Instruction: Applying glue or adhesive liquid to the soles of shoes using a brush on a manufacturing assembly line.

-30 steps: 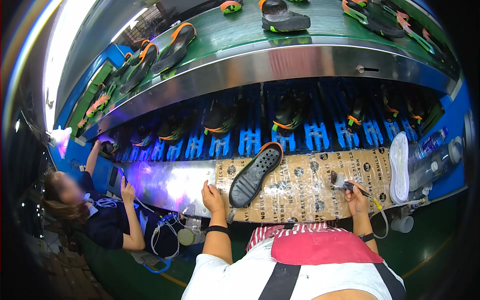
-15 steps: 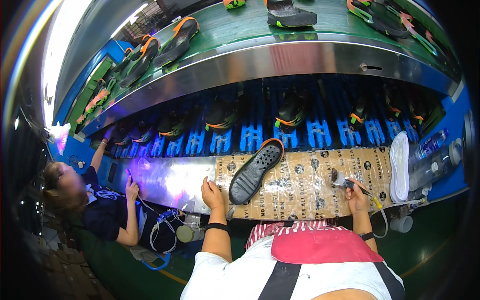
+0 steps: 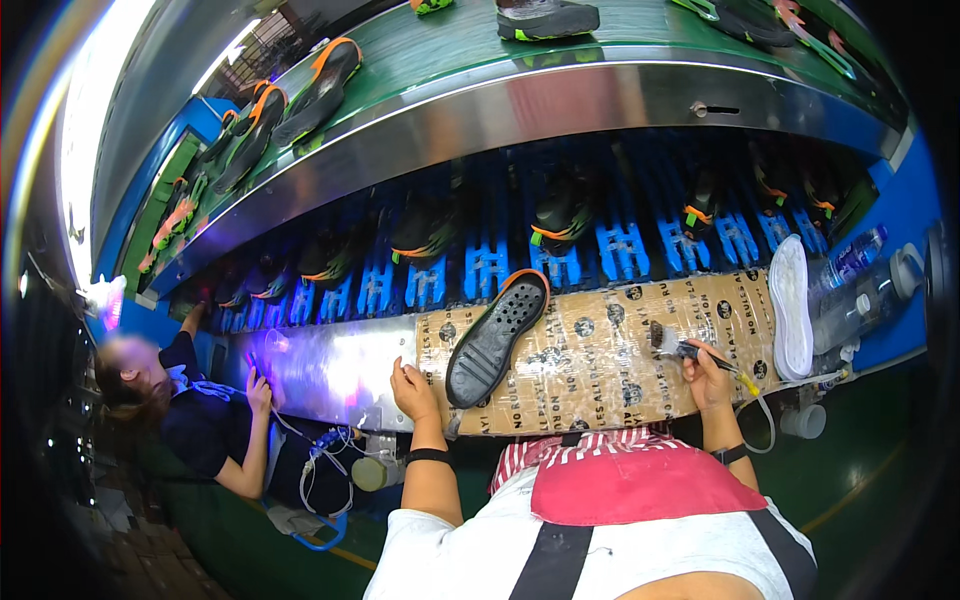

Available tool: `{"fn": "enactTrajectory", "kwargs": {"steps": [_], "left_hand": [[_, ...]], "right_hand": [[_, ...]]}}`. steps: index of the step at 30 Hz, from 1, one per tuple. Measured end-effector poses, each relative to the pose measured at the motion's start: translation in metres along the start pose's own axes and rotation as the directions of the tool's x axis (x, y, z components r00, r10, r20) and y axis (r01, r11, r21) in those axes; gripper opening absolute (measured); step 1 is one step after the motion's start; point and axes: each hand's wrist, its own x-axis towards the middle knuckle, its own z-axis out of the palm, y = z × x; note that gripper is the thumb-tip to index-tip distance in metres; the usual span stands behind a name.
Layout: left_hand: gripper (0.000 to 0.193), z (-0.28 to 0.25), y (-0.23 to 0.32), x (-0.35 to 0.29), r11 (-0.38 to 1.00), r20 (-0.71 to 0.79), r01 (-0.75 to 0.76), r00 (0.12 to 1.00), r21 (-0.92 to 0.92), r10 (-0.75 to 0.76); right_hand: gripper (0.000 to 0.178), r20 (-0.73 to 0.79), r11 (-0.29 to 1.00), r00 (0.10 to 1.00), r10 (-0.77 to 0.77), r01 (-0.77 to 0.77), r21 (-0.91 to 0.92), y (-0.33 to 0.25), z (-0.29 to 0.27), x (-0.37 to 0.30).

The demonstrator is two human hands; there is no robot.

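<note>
A black shoe sole [image 3: 482, 358] with an orange rim at its heel lies tilted on the cardboard-covered part of the bench [image 3: 590, 385]. Just left of it my left hand [image 3: 414, 392] hovers near the bench edge, loosely curled with fingers apart and nothing in them. My right hand [image 3: 710, 380] grips a brush by its dark handle; a yellow fitting and thin hose run from it. The brush's pale bristles [image 3: 664, 341] hang over the cardboard, apart from the sole. A white sole [image 3: 790, 310] lies at the bench's right end.
Behind the bench, shoes sit on blue racks [image 3: 486, 270] under a metal ledge [image 3: 560, 100]. More shoe parts lie on the green conveyor [image 3: 440, 60] above. Plastic bottles [image 3: 850, 265] stand at the right. A co-worker [image 3: 190, 400] sits at the left, reaching toward the racks.
The whole view has shifted slightly left and upward. My right hand still holds the brush, and the sole rests in the same spot on the cardboard.
</note>
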Motion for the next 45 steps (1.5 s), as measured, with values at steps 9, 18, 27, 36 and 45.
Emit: {"fn": "enactTrajectory", "kwargs": {"steps": [9, 18, 27, 36, 45], "left_hand": [[0.031, -0.001, 0.001, 0.0, 1.0, 0.026, 0.015, 1.0, 0.013, -0.016], [0.03, 0.0, 0.0, 0.0, 0.999, 0.031, 0.02, 0.999, 0.05, -0.021], [0.031, -0.002, 0.002, -0.001, 0.999, 0.036, 0.004, 0.999, 0.039, -0.006], [0.03, 0.0, 0.003, 0.0, 0.999, 0.046, 0.023, 0.999, 0.035, -0.025], [0.031, -0.004, 0.009, -0.001, 0.999, 0.054, 0.041, 0.998, 0.028, -0.042]], "right_hand": [[0.034, -0.029, 1.0, 1.0, 0.002, -0.002, -0.012, -0.001, 0.001, -0.001], [0.034, -0.031, 1.0, 0.999, 0.009, -0.008, 0.014, -0.002, 0.001, -0.001], [0.034, -0.018, 1.0, 1.0, 0.012, -0.012, 0.003, -0.003, 0.001, -0.002], [0.031, -0.012, 1.0, 1.0, 0.01, -0.009, 0.005, -0.003, 0.002, -0.001], [0.032, -0.023, 1.0, 1.0, 0.021, -0.021, 0.005, -0.004, 0.001, -0.001]]}}
